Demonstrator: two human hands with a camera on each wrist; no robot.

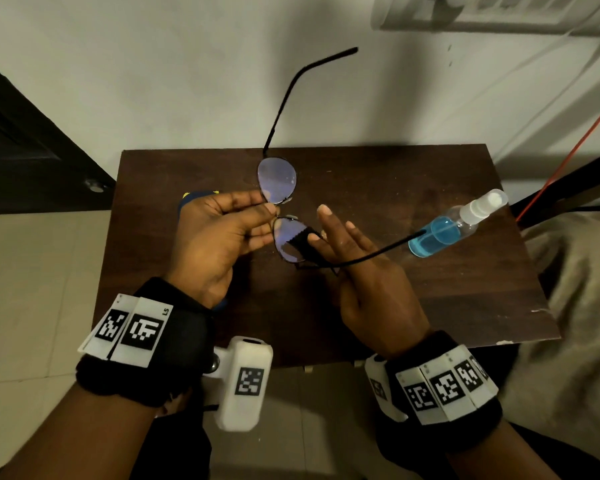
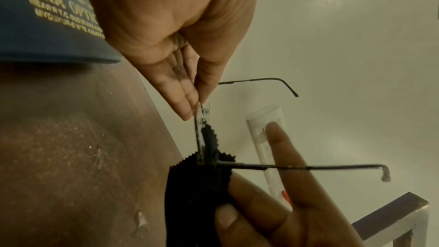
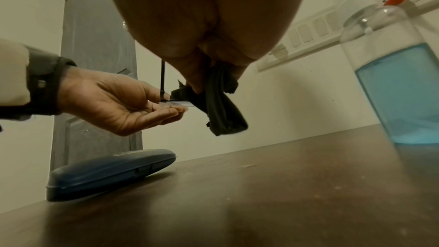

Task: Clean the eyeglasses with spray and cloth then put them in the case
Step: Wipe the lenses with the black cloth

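Thin black-framed eyeglasses [image 1: 278, 180] are held above the dark table [image 1: 378, 174] with both temples unfolded. My left hand [image 1: 269, 211] pinches them at the bridge between thumb and fingertips. My right hand [image 1: 317, 233] pinches a folded black cloth [image 1: 300, 242] around the near lens, its other fingers stretched out. In the left wrist view the cloth [image 2: 197, 194] wraps the edge-on lens and a temple [image 2: 285, 166] crosses my right hand's fingers [image 2: 277, 149]. From the right wrist view the cloth [image 3: 221, 104] hangs below my thumb. The blue case [image 3: 106, 172] lies shut on the table beneath my left hand [image 3: 118, 104].
A clear spray bottle [image 1: 447, 230] of blue liquid stands at the table's right side, close to the right temple tip. A wall runs behind the table, a dark door [image 1: 21, 140] stands at the left, and a red cable [image 1: 568, 161] hangs at the right.
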